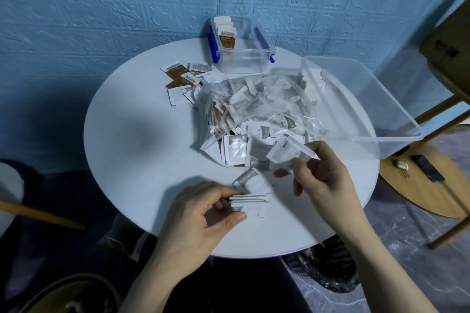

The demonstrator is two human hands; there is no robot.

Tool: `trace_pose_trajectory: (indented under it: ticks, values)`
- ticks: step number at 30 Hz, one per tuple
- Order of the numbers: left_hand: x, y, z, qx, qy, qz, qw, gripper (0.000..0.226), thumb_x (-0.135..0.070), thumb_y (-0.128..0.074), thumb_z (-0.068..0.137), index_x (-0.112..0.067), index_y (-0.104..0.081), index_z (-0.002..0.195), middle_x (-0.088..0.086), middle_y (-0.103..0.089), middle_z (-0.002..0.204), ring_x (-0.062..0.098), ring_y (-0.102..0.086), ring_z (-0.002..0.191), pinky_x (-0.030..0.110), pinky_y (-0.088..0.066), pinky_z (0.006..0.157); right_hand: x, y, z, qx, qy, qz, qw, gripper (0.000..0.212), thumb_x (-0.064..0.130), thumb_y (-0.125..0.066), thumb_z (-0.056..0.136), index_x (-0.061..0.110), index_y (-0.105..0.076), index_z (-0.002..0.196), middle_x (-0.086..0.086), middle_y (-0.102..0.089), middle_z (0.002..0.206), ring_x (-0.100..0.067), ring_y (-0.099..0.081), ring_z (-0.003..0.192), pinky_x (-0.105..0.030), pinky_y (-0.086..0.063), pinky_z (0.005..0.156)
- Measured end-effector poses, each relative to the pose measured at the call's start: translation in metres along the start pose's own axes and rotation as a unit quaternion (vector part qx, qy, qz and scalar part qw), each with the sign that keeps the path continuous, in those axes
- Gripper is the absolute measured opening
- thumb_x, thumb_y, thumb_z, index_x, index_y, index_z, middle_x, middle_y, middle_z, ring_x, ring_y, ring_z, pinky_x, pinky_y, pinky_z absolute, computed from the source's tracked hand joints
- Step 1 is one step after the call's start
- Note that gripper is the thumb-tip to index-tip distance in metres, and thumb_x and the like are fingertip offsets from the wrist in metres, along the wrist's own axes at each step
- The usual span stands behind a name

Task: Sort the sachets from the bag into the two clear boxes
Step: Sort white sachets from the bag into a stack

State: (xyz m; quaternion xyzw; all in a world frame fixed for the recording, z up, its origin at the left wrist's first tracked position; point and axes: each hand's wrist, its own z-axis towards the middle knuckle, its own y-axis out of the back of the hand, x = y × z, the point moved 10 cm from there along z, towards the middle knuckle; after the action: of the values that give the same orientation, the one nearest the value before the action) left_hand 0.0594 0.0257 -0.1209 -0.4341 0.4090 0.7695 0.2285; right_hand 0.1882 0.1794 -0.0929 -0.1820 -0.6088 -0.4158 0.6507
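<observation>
On the round white surface (142,140), the left hand (201,221) pinches a small stack of white sachets (250,202) at the near edge. The right hand (323,175) holds one white sachet (287,151) above the crumpled clear plastic bag (256,107) of sachets at the centre. A small clear box with blue clips (241,46) stands at the far edge, with brown-and-white sachets upright inside; a large clear box (368,109) overhangs the right edge.

I had two clear boxes, a small one (241,58) and a big one (368,99), one bag (256,101), and one table (142,150). My left hand (201,213) held about four sachets (250,202); my right (323,173) held one (287,151). The loose ones were too many to count.
</observation>
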Motion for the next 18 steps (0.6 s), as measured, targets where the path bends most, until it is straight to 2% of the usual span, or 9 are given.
trace_pose_trajectory:
  ticks: [2, 5, 8, 10, 11, 13, 15, 17, 18]
  values:
    - [0.001, 0.0, 0.0, 0.0, 0.001, -0.003, 1.0, 0.038, -0.05, -0.069, 0.071, -0.036, -0.067, 0.106, -0.016, -0.063, 0.087, 0.008, -0.058, 0.077, 0.022, -0.045, 0.075, -0.004, 0.002, -0.002, 0.013, -0.015, 0.024, 1.0, 0.009, 0.004, -0.054, 0.094, 0.011, -0.05, 0.091, -0.009, -0.07, 0.068, -0.017, -0.044, 0.047, -0.019, -0.036, 0.048]
    - [0.001, 0.001, -0.001, -0.003, 0.002, -0.002, 1.0, 0.039, -0.051, -0.069, 0.071, -0.036, -0.067, 0.107, -0.016, -0.063, 0.086, 0.008, -0.058, 0.077, 0.023, -0.045, 0.075, -0.01, 0.006, -0.004, 0.022, -0.012, 0.032, 0.999, 0.009, 0.0, -0.06, 0.089, 0.005, -0.053, 0.087, -0.006, -0.057, 0.063, -0.011, -0.041, 0.054, -0.019, -0.032, 0.051]
    - [0.0, 0.001, 0.0, -0.003, -0.001, -0.001, 1.0, 0.038, -0.05, -0.069, 0.071, -0.037, -0.067, 0.107, -0.016, -0.062, 0.087, 0.008, -0.058, 0.077, 0.026, -0.047, 0.075, -0.005, 0.008, -0.005, 0.024, 0.016, 0.007, 1.0, 0.013, 0.013, -0.073, 0.083, 0.014, -0.06, 0.08, 0.0, -0.048, 0.067, -0.009, -0.039, 0.059, -0.019, -0.032, 0.057]
    - [0.0, 0.001, 0.0, -0.004, -0.003, -0.001, 1.0, 0.037, -0.05, -0.069, 0.071, -0.036, -0.067, 0.106, -0.016, -0.062, 0.087, 0.009, -0.058, 0.077, 0.03, -0.049, 0.075, 0.003, 0.008, -0.007, 0.016, 0.036, -0.025, 0.999, 0.014, 0.023, -0.077, 0.079, 0.021, -0.063, 0.076, 0.013, -0.047, 0.065, -0.007, -0.037, 0.056, -0.017, -0.03, 0.056]
    - [0.0, 0.001, 0.0, -0.004, -0.005, 0.0, 1.0, 0.037, -0.05, -0.069, 0.072, -0.035, -0.068, 0.106, -0.015, -0.062, 0.086, 0.009, -0.058, 0.077, 0.031, -0.05, 0.075, 0.006, 0.006, -0.007, 0.016, 0.038, -0.033, 0.999, 0.014, 0.026, -0.076, 0.078, 0.022, -0.063, 0.075, 0.014, -0.046, 0.061, -0.006, -0.034, 0.054, -0.017, -0.028, 0.054]
    - [-0.001, 0.001, 0.0, -0.005, -0.008, -0.002, 1.0, 0.036, -0.048, -0.07, 0.072, -0.034, -0.068, 0.105, -0.014, -0.063, 0.087, 0.009, -0.058, 0.077, 0.032, -0.05, 0.075, 0.007, 0.0, -0.008, 0.026, 0.024, -0.031, 0.999, 0.012, 0.03, -0.072, 0.075, 0.021, -0.064, 0.074, 0.01, -0.036, 0.052, -0.01, -0.027, 0.051, -0.02, -0.023, 0.051]
    - [-0.003, 0.002, 0.001, -0.007, -0.012, 0.002, 1.0, 0.038, -0.048, -0.07, 0.072, -0.034, -0.067, 0.107, -0.015, -0.063, 0.089, 0.007, -0.058, 0.076, 0.028, -0.049, 0.074, 0.006, -0.009, -0.009, 0.042, 0.009, -0.021, 0.999, 0.012, 0.031, -0.072, 0.075, 0.02, -0.067, 0.074, -0.002, -0.03, 0.051, -0.013, -0.024, 0.051, -0.022, -0.022, 0.05]
    - [-0.004, 0.002, 0.001, -0.009, -0.016, 0.001, 1.0, 0.041, -0.047, -0.069, 0.072, -0.037, -0.064, 0.112, -0.02, -0.063, 0.093, 0.005, -0.057, 0.077, 0.026, -0.049, 0.076, 0.007, -0.018, -0.011, 0.059, 0.008, -0.028, 0.998, 0.007, 0.031, -0.072, 0.075, 0.024, -0.07, 0.074, -0.015, -0.04, 0.053, -0.015, -0.029, 0.051, -0.023, -0.026, 0.051]
    - [-0.003, 0.002, 0.001, -0.011, -0.015, -0.006, 1.0, 0.043, -0.047, -0.069, 0.072, -0.038, -0.063, 0.114, -0.022, -0.062, 0.095, 0.006, -0.057, 0.078, 0.028, -0.051, 0.077, 0.009, -0.022, -0.011, 0.065, 0.013, -0.035, 0.997, 0.004, 0.03, -0.071, 0.076, 0.026, -0.071, 0.074, -0.014, -0.051, 0.058, -0.013, -0.035, 0.052, -0.022, -0.029, 0.052]
